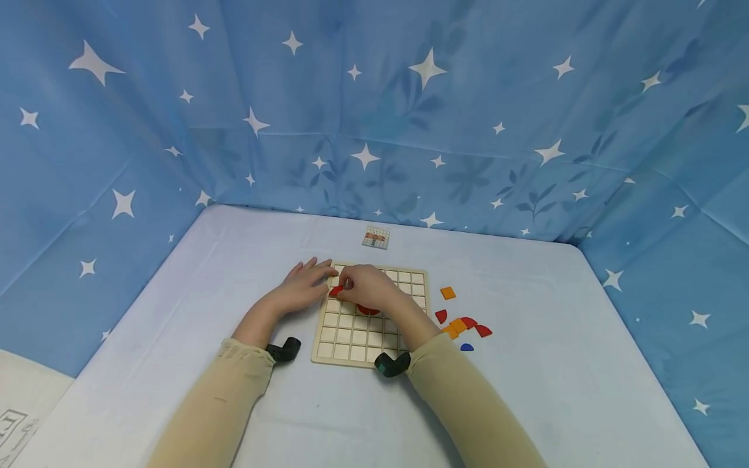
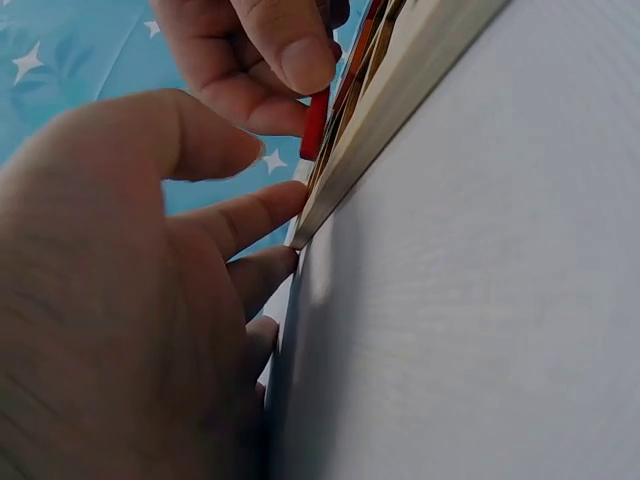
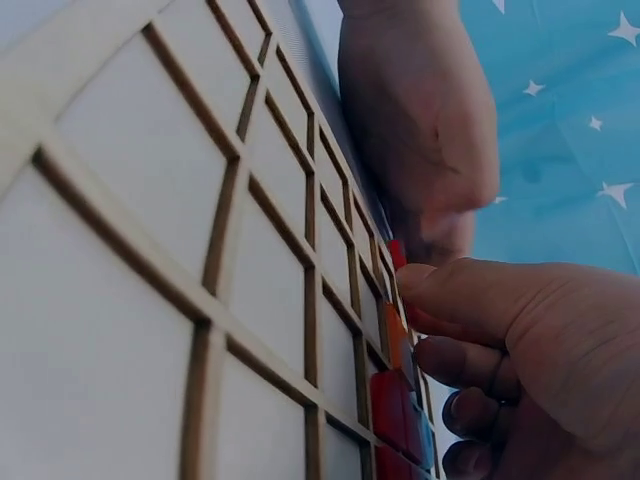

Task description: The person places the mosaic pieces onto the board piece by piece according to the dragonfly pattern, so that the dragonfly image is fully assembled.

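Note:
A wooden grid board (image 1: 345, 344) with square cells lies on the table. My right hand (image 1: 372, 286) reaches over its upper part and pinches a red tile (image 1: 335, 291) at the board's left side; in the left wrist view the red tile (image 2: 315, 125) shows under the thumb. Fingers outstretched, my left hand (image 1: 301, 286) rests at the board's upper left edge, its fingertips touching the rim in the left wrist view. Red pieces (image 1: 367, 311) sit in cells beneath my right hand, and an orange piece (image 3: 397, 340) is beside them in the right wrist view. My right hand hides other cells.
Right of the board lie loose tiles: an orange square (image 1: 447, 293), a red quarter-round (image 1: 441, 316), a cluster of orange and red pieces (image 1: 459, 325), and a blue half-round (image 1: 466, 347). A small pattern card (image 1: 376, 237) lies behind the board. A blue starry curtain (image 1: 374, 117) surrounds the table.

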`<state>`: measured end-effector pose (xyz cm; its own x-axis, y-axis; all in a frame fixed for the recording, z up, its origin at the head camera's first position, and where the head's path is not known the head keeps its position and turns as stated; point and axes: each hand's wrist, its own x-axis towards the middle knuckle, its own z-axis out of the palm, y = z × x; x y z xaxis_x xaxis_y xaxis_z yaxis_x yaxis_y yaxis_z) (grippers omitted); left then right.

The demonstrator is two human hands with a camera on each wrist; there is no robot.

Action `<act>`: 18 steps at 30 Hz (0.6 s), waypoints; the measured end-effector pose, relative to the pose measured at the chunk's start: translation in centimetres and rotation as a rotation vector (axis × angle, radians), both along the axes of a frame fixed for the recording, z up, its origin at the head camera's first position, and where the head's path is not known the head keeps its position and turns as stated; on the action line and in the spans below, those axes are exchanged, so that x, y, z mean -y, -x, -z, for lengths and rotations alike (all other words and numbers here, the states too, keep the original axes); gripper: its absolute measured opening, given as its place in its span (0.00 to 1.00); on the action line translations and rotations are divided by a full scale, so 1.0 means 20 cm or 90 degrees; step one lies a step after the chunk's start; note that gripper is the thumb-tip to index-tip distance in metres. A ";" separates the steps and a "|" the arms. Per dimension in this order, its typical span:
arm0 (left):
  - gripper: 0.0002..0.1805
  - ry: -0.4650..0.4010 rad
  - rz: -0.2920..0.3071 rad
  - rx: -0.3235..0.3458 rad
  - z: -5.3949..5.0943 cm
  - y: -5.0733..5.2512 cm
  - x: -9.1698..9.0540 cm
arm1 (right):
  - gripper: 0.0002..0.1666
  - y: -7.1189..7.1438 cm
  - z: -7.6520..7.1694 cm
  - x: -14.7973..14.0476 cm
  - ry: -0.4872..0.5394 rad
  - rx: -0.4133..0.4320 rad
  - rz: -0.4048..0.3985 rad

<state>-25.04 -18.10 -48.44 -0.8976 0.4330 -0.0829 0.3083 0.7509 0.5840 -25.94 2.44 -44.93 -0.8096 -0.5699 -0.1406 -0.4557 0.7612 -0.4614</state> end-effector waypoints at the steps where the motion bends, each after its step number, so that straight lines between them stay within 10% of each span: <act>1: 0.24 0.000 0.000 -0.002 0.00 0.00 0.00 | 0.14 0.00 0.00 0.00 -0.004 -0.005 0.000; 18: 0.23 0.026 0.002 -0.024 0.02 0.00 0.00 | 0.14 -0.04 -0.05 -0.09 0.007 -0.006 0.004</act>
<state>-25.08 -18.18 -48.83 -0.8988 0.4333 -0.0659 0.3327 0.7724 0.5410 -25.09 4.30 -43.92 -0.8146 -0.5661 -0.1264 -0.4554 0.7591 -0.4652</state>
